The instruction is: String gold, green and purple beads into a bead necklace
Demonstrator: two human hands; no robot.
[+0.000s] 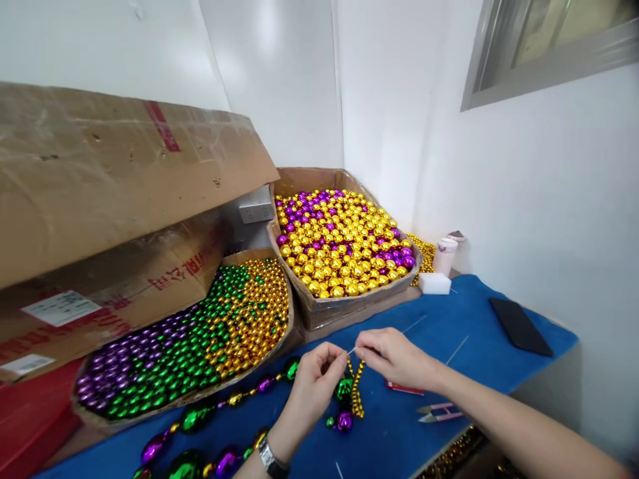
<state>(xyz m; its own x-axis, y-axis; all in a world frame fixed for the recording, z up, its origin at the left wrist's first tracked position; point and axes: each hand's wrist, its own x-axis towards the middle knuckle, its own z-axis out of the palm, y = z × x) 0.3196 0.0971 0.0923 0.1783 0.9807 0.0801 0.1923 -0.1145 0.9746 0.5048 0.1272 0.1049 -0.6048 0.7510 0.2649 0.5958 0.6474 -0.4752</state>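
Observation:
Above the blue cloth, my left hand point(322, 372) and my right hand point(392, 352) are close together, each with thumb and fingers pinched. A short length of white thread point(352, 350) spans the small gap between their fingertips. Just below hangs a looped strand of small gold beads point(357, 389); which fingers bear it I cannot tell. Larger green and purple beads point(344, 421) lie under that strand. Around my left wrist, which wears a watch, a necklace of big green, purple and gold beads point(194, 419) curves across the cloth.
A carton of gold and purple balls point(309, 313) stands at the back, with a carton of smaller purple, green and gold beads point(294, 332) to its left. Pink-handled thread snips point(442, 412), a black phone-like slab point(519, 326) and a white block point(434, 284) lie right.

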